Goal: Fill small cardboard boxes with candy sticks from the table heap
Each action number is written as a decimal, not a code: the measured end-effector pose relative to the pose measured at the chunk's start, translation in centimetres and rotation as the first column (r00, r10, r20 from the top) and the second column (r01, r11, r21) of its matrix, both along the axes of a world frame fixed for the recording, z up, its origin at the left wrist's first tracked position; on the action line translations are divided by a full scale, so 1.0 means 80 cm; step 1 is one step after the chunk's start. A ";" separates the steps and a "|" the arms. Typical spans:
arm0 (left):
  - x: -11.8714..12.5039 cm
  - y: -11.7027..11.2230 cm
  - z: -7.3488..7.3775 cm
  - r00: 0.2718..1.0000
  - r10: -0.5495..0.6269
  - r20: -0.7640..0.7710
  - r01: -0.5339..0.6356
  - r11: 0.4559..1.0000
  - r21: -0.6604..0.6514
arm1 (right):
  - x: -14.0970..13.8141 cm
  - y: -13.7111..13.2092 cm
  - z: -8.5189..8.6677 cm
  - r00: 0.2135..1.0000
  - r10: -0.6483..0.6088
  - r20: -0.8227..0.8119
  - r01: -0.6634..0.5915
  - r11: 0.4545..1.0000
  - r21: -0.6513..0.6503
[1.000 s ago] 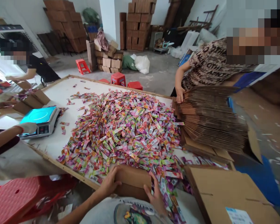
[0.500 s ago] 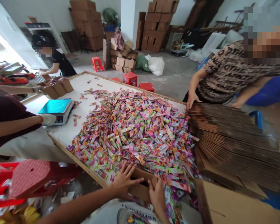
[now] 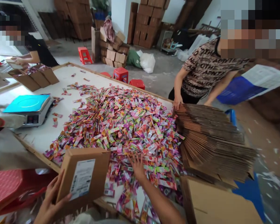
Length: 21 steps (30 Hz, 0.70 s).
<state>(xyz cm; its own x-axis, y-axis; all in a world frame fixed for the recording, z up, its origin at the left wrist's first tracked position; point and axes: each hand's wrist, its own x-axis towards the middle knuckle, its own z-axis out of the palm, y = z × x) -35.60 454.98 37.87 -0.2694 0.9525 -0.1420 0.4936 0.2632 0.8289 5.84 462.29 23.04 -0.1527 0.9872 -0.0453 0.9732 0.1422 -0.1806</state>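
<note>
My left hand [image 3: 51, 199] grips the lower left edge of a small brown cardboard box [image 3: 84, 177] with a white label, held tilted over the table's near edge. My right hand [image 3: 137, 164] lies flat with fingers spread on the near side of a big heap of colourful sachets [image 3: 121, 124] that covers the middle of the white table [image 3: 60, 109]. Loose sachets lie around my right forearm.
A stack of flat cardboard sheets [image 3: 212, 140] sits at the right, with a co-worker's hand [image 3: 177, 102] on it. A teal scale [image 3: 29, 109] stands at the left beside a gloved hand [image 3: 12, 120]. Open boxes [image 3: 37, 77] far left, red stool [image 3: 9, 189] near left, a large carton [image 3: 219, 202] near right.
Both hands were on the box at the table's near edge. Now my left hand has carried it off to the left, label showing, and my right hand has reached forward onto the sachets.
</note>
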 end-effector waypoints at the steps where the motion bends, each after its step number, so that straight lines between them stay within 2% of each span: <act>1: -0.001 0.002 0.000 0.995 0.081 0.058 -0.080 0.997 -0.019 | -0.002 0.032 -0.002 1.000 0.020 0.017 -0.021 0.999 0.025; 4: 0.006 0.011 0.004 0.965 0.201 0.167 -0.190 0.979 -0.078 | -0.005 0.108 0.001 0.998 0.041 0.044 -0.046 0.993 0.107; 6: 0.010 0.016 0.006 0.946 0.240 0.217 -0.220 0.969 -0.113 | -0.006 0.136 0.006 0.999 0.024 0.038 -0.028 0.993 0.115; 10: 0.004 0.026 0.000 0.879 0.357 0.315 -0.299 0.929 -0.217 | -0.008 0.151 0.028 0.995 -0.067 -0.073 0.070 0.997 0.039; 14: -0.002 0.045 -0.016 0.754 0.465 0.464 -0.346 0.882 -0.320 | -0.004 0.150 0.073 0.972 -0.176 -0.155 0.175 0.984 -0.019; 15: -0.002 0.052 -0.020 0.715 0.472 0.515 -0.337 0.879 -0.338 | -0.002 0.150 0.087 0.946 -0.224 -0.233 0.223 0.974 -0.031; 16: -0.002 0.059 -0.024 0.677 0.473 0.564 -0.320 0.879 -0.353 | 0.000 0.151 0.102 0.885 -0.292 -0.363 0.288 0.955 -0.066; 18: 0.001 0.076 -0.032 0.607 0.466 0.644 -0.283 0.884 -0.373 | 0.007 0.152 0.131 0.647 -0.410 -0.643 0.387 0.903 -0.187; 20: 0.007 0.094 -0.039 0.542 0.450 0.710 -0.250 0.893 -0.375 | 0.015 0.151 0.159 0.405 -0.449 -0.797 0.403 0.870 -0.285; 21: 0.012 0.104 -0.043 0.507 0.444 0.739 -0.224 0.896 -0.385 | 0.019 0.148 0.172 0.356 -0.442 -0.823 0.395 0.869 -0.296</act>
<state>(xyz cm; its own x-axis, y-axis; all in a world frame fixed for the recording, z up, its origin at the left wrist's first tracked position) -34.62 463.32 34.45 -0.2319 0.7291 -0.6439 -0.4984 0.4794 0.7224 7.36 474.13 36.83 0.2977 0.9358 -0.1886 0.2492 -0.2669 -0.9309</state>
